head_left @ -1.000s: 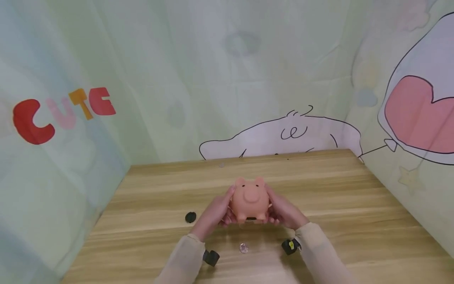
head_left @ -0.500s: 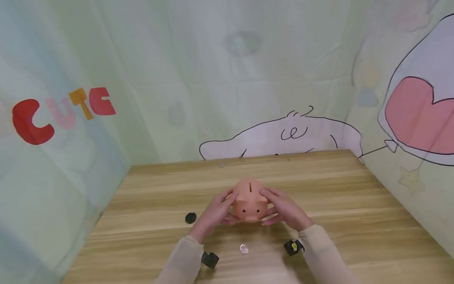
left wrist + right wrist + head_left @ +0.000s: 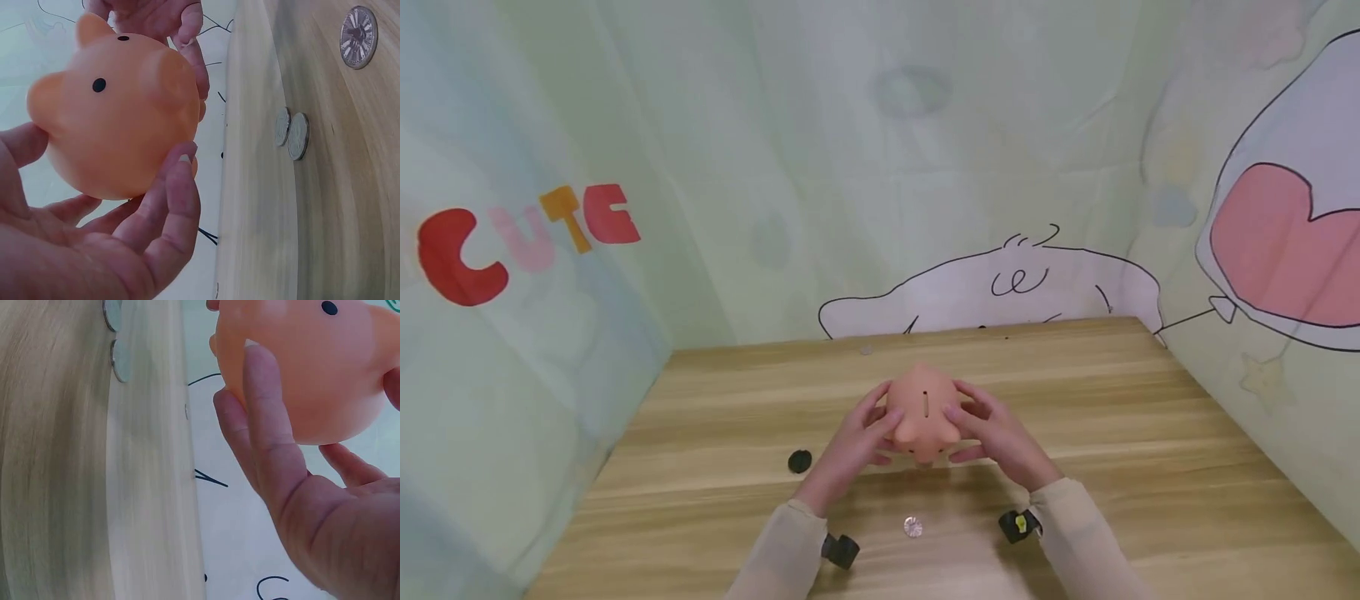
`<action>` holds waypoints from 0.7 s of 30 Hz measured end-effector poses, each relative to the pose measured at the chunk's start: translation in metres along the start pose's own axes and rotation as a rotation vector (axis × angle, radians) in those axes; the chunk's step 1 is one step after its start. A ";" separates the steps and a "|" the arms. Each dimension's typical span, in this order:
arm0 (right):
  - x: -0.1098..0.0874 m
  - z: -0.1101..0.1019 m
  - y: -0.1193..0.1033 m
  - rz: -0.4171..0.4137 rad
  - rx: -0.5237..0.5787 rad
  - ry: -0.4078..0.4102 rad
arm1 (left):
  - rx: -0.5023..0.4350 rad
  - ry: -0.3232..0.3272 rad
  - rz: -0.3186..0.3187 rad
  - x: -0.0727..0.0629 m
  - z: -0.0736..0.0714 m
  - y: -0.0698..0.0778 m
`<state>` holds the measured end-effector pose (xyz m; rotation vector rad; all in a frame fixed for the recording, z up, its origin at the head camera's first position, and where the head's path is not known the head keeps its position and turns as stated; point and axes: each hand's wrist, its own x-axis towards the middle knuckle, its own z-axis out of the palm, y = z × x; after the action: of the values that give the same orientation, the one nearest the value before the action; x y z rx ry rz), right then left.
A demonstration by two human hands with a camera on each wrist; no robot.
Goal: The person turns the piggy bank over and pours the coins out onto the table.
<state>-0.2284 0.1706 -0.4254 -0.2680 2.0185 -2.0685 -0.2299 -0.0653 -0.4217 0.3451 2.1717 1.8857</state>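
Observation:
A pink piggy bank (image 3: pixel 923 408) is held between both hands in the head view, its snout pointing down toward the person and the coin slot (image 3: pixel 926 404) in its back showing. My left hand (image 3: pixel 854 433) grips its left side, thumb near the ear and fingers around the belly. On the other side, my right hand (image 3: pixel 1003 437) holds it the same way. In the left wrist view the face of the piggy bank (image 3: pixel 125 106) is raised over the table, with two silver coins (image 3: pixel 299 136) lying below it. The right wrist view shows fingers (image 3: pixel 265 394) spread along its side.
A shiny patterned coin (image 3: pixel 913 527) lies on the wooden table (image 3: pixel 700 517) between the forearms. To the left is a black round disc (image 3: pixel 800 461). A small clear disc (image 3: pixel 866 351) sits near the back edge. Printed curtains (image 3: pixel 850 167) enclose the table.
The piggy bank has tipped forward in both hands. Its face was toward the head camera, and now its back and slot show. The thumbs have shifted onto its top.

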 end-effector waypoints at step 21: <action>-0.007 -0.014 0.006 0.070 0.152 -0.106 | -0.160 -0.076 -0.048 -0.006 -0.008 0.001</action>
<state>-0.2259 0.1860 -0.4320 -0.2684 1.7747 -2.1043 -0.2267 -0.0744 -0.4195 0.3243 1.9479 1.9709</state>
